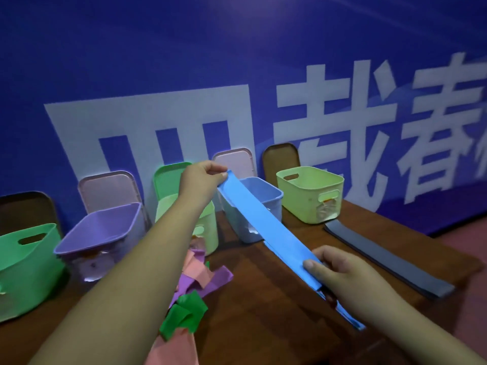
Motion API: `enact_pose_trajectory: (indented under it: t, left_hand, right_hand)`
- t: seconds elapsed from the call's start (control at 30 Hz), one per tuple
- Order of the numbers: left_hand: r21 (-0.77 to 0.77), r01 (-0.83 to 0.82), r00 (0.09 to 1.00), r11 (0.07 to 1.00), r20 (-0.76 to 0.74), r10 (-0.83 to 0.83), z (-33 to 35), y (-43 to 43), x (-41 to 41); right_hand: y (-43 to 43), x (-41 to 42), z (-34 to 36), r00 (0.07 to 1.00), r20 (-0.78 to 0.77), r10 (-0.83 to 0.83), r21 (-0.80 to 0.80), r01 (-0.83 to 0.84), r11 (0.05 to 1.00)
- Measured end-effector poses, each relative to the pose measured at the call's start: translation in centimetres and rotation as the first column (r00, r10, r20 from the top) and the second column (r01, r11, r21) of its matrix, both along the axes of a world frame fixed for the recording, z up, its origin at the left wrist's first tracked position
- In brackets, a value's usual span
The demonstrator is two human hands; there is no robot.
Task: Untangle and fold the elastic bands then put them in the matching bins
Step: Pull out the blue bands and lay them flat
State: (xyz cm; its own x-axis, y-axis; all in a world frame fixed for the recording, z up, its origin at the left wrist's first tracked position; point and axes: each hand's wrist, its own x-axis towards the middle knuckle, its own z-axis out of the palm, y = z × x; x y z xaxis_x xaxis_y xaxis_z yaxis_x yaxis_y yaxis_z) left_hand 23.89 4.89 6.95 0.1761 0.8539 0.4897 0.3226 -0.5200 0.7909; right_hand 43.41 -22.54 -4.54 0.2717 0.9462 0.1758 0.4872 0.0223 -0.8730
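The blue band (266, 227) is free of the heap and drawn out flat and straight in the air, slanting from above the blue bin (275, 206) down toward the near edge of the table (263, 312); the left hand (200, 180) pinches its far end between thumb and curled fingers, and the right hand (340, 267) clamps the near end, thumb on top and fingers wrapped beneath; a short tail trails past that grip. So this band looks untangled but not yet folded, and not yet binned; its matching bin sits just under it.

Beside the left forearm lies the tangle (195, 283) of pink, purple and green bands, knotted together; that is most of the work left. A grey band (390, 262) lies flat and unfolded on the table to the right; no bin of its colour shows. Whether the purple bin (79, 248), green bin (26, 264) or yellow-green bin (308, 201) holds any band I cannot tell.
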Motion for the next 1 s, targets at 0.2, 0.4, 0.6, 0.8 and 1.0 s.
enact_pose_trajectory:
  t: [0.2,0.4,0.6,0.8,1.0]
  left_hand:
    - [-0.007,-0.028,0.995,1.000,-0.097,0.028,-6.6,-1.3,4.9]
    - [0.150,0.001,0.946,0.989,-0.319,0.048,-11.4,-2.8,8.3]
    - [0.172,-0.119,0.850,0.978,-0.492,0.190,-14.8,-3.8,10.6]
    - [0.084,-0.215,0.776,0.973,-0.590,0.222,-16.7,-3.7,11.5]
    - [0.100,-0.258,0.739,0.961,-0.620,0.262,-17.6,-3.4,12.0]
  right_hand:
    - [-2.6,4.3,-1.1,0.991,0.101,-0.089,-0.131,0.102,0.986]
    - [-3.8,6.8,-2.7,0.976,0.196,-0.095,-0.239,0.142,0.961]
    - [-4.1,8.0,-4.2,0.960,0.268,-0.084,-0.281,0.161,0.946]
    - [-3.8,7.8,-4.7,0.968,0.245,-0.054,-0.287,0.125,0.950]
    - [-3.2,7.6,-4.9,0.960,0.274,-0.062,-0.304,0.147,0.941]
